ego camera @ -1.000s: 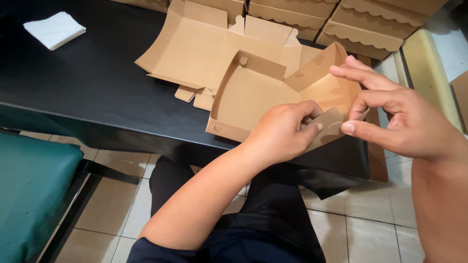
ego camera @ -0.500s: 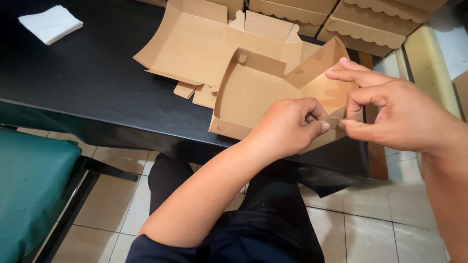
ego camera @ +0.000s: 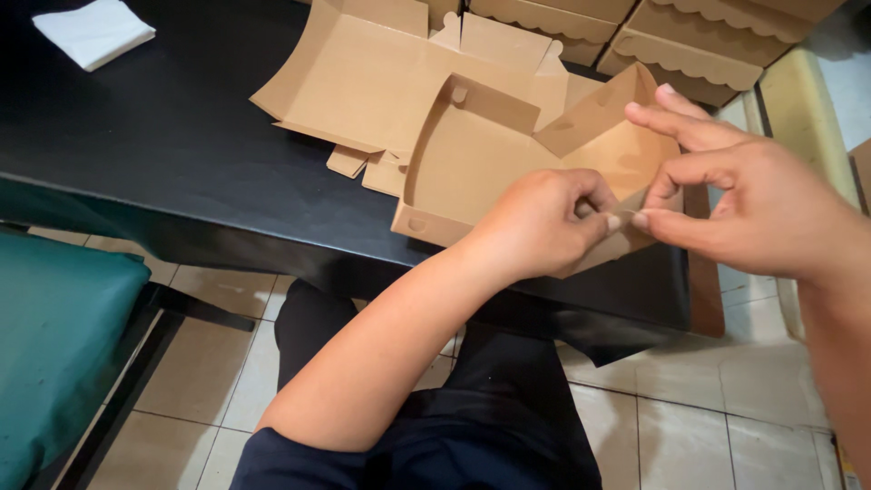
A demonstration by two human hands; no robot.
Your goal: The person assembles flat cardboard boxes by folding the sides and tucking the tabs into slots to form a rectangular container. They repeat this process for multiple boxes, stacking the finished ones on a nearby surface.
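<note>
At the near edge of the black worktop (ego camera: pixel 163 154), a half-folded brown cardboard box (ego camera: pixel 472 163) lies with its near right corner hanging just past the rim, above the person's lap. Both hands meet at that corner. The left hand (ego camera: pixel 544 222) is curled into a loose fist, its grip closed with thumb and forefinger pinching a small flap of the box. The right hand (ego camera: pixel 744 204) comes in from the right, wrist bent inward — its thumb and forefinger are pinched on the same flap, tip to tip with the left, while the other fingers spread above the raised side wall.

A likely risk: the thin card could crease or tear if the two pinches pull against each other, and the box could slide off the edge. Behind it lie flat unfolded blanks (ego camera: pixel 363 82), a row of finished boxes (ego camera: pixel 689 45), and a white cloth (ego camera: pixel 91 32).
</note>
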